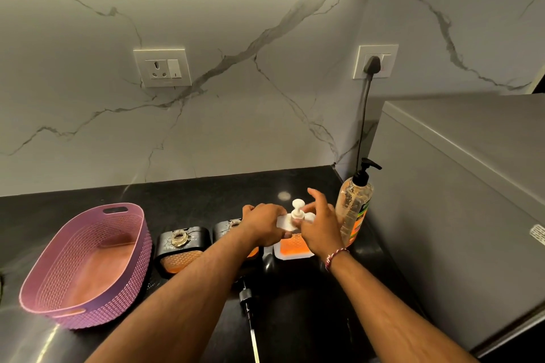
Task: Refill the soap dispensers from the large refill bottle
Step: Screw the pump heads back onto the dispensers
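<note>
Three soap dispensers stand in a row on the black counter. The left black dispenser (pixel 180 247) has its neck uncapped and orange soap showing through its window. The middle black dispenser (pixel 228 227) is also uncapped, mostly hidden by my left forearm. My left hand (pixel 264 225) grips the top of the white dispenser (pixel 293 249), which holds orange soap. My right hand (pixel 320 228) has its fingers around the white pump head (pixel 298 209) on that dispenser. The large refill bottle (pixel 354 209), clear with a black pump, stands just right of my right hand.
A purple woven basket (pixel 85 262) sits at the left. A loose black pump with its tube (pixel 247 303) lies on the counter between my forearms. A grey appliance (pixel 460 200) fills the right side. A plugged cable (pixel 364 127) runs down the marble wall.
</note>
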Available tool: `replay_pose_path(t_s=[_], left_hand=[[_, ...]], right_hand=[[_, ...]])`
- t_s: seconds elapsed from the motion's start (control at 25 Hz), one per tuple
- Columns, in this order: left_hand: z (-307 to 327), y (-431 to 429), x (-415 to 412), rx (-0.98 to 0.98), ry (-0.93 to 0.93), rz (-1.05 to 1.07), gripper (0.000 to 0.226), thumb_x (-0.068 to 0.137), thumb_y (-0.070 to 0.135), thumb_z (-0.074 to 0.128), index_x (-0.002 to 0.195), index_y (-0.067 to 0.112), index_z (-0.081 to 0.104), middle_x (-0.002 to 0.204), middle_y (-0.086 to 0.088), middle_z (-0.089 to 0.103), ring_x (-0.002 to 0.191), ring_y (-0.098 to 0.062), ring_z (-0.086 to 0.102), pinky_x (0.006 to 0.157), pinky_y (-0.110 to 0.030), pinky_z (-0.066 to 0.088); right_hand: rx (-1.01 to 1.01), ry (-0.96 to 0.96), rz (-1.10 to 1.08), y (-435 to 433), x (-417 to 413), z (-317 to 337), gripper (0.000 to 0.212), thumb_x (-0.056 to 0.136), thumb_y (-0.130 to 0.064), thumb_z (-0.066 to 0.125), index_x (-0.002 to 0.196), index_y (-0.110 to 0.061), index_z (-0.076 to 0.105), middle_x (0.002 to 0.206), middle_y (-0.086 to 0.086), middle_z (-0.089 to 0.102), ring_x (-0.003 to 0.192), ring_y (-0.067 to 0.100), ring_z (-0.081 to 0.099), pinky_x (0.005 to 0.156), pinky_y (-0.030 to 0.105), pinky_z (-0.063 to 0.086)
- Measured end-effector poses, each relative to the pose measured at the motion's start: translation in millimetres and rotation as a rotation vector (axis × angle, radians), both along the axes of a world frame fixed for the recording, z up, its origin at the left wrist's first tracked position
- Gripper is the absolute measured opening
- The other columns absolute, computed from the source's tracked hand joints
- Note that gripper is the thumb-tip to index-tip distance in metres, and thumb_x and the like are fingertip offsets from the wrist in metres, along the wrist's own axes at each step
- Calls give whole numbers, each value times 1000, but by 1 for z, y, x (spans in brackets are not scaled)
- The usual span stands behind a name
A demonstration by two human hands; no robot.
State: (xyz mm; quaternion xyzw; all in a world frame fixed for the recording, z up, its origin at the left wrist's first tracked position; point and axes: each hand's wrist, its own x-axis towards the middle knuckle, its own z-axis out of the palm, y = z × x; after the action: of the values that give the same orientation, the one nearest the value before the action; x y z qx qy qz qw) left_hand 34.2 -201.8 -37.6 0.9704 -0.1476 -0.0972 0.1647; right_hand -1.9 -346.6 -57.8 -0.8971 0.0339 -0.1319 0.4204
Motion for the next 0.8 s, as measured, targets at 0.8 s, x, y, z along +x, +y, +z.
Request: replay_pose_path(t_s=[0.8], left_hand=[[-3, 1, 3, -39, 18, -30, 37, 82, 47, 69, 115, 32, 61, 111, 9, 64, 110, -14, 53, 98, -42, 29]], right_hand=[[-50, -28, -71, 2, 4, -4, 88, 73, -39, 77, 143, -27, 26, 105, -1, 58, 101, 18, 49, 88, 42, 46]])
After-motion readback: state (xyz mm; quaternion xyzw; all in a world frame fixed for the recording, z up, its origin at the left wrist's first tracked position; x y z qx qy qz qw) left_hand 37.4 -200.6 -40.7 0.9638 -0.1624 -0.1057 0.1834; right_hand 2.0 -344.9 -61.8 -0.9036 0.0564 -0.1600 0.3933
